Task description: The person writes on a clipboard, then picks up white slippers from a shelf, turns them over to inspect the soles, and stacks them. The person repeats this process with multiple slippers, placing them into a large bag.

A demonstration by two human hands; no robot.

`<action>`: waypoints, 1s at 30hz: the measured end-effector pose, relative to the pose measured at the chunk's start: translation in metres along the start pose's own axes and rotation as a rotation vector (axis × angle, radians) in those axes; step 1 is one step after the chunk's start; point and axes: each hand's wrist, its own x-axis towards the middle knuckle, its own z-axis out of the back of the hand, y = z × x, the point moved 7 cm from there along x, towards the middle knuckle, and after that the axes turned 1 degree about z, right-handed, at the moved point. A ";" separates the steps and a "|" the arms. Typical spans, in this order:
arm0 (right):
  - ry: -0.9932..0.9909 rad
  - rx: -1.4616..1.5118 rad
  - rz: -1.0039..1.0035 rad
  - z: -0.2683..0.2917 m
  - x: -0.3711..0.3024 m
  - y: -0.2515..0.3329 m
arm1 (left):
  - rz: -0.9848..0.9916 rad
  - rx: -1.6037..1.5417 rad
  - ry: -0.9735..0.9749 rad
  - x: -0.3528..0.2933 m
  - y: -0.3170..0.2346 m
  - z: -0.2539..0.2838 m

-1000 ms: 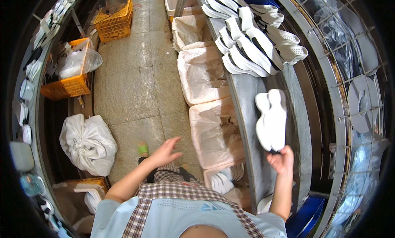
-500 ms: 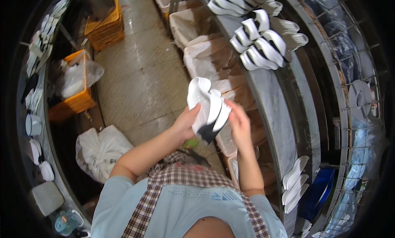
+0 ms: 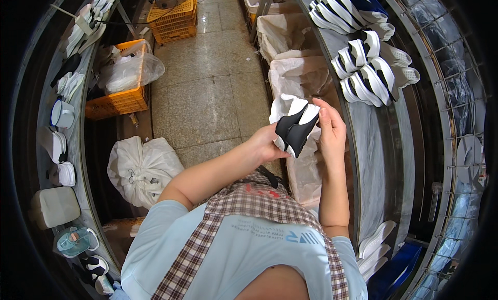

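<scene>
Evidently, the layout runs along an aisle: the right bench and left bench flank it, probably so that both surfaces lie within arm's reach. Pale-lined bins stand at the foot of the right bench; the liners presumably keep their contents clean. The white sack is gathered at the top, likely to keep its load in. White soles lie overlapped on the right bench, an arrangement that appears to save space and keep like pieces together.

The held soles, white with black sections, are in front of the torso, over the lined bins and apart from the bench. The left hand is closed around the lower left end; the right hand grips the upper right edge, thumb on the near face. The two-sided hold seems meant to keep the pieces from sliding apart.

Count: benches, two; lined bins, at least four, some partly hidden; sack, one; orange crates, one beside the left bench plus a stack farther up, its levels uncertain. White canister, one; clear jug, one; white mug, one. Bench soles in the far group, at least eight, overlap preventing a total; held soles, at least two, exact number not determinable.
</scene>
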 end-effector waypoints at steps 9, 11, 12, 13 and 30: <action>0.068 0.814 -0.464 -0.017 -0.027 -0.022 | -0.547 0.369 0.328 -0.030 -0.053 -0.058; 0.081 0.665 -0.402 -0.018 -0.035 -0.020 | -0.610 0.473 0.399 -0.032 -0.058 -0.064; 0.132 0.581 -0.306 -0.020 -0.037 -0.014 | -0.595 0.491 0.414 -0.030 -0.059 -0.064; 0.130 0.555 -0.263 -0.018 -0.040 -0.012 | -0.579 0.512 0.434 -0.029 -0.059 -0.065; 0.131 0.439 -0.024 -0.010 -0.059 0.000 | -0.436 0.651 0.440 -0.025 -0.052 -0.067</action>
